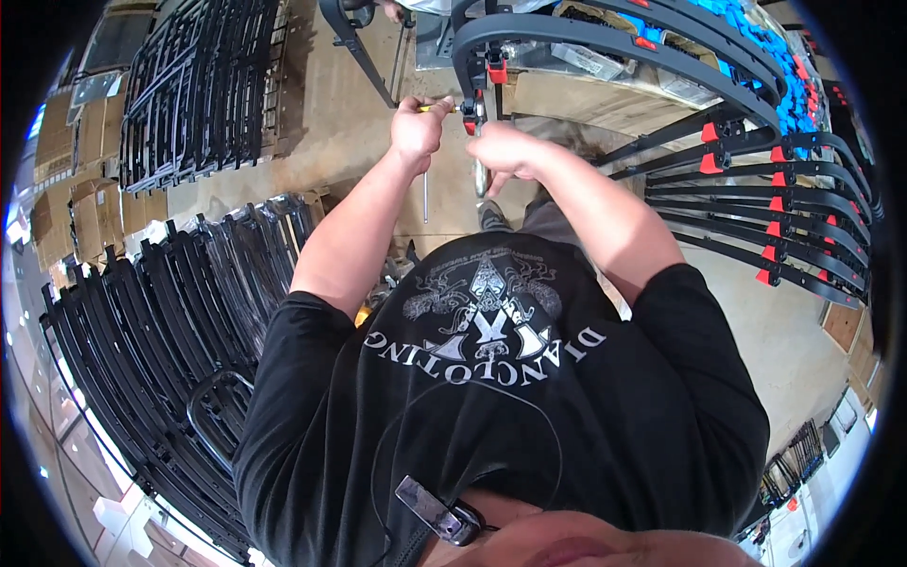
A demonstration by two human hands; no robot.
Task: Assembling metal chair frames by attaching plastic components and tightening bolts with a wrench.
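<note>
My left hand [419,132] is closed, and a thin metal rod [425,200] hangs down below it. A small yellow piece [448,108] shows at its fingertips, beside a red and black clip [470,117] at the lower end of a curved black tubular frame [470,59]. Close on the other side, my right hand [507,151] is closed around a silver metal tool [480,176]. The tool's upper part reaches the same clip. Its exact kind does not show, and my fingers hide part of its handle.
Several black frames with red clips [777,206] hang at right. Blue parts [798,99] lie behind them on a bench. Stacked black frames [203,90] stand far left, with more rows [156,331] nearer. Another person's hand [392,11] shows at the top edge.
</note>
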